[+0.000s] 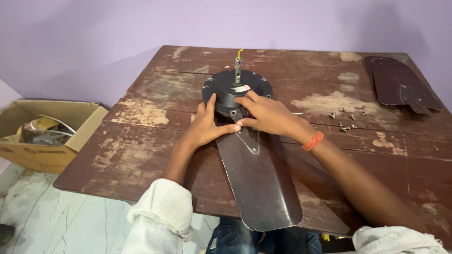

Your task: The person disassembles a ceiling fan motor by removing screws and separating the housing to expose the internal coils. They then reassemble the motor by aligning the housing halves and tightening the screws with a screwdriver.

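Head view: both hands' fingers (pixel 245 123) press closed on the fan blade (pixel 259 183) against the motor (pixel 226 91).

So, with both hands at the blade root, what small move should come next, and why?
Probably the right hand should fetch one small silver screw: the dark brown fan blade meets the round black motor hub, steadied by the left hand.

Both arms fwd; left hand (pixel 205 124) & right hand (pixel 263 114) touching, fingers curled.
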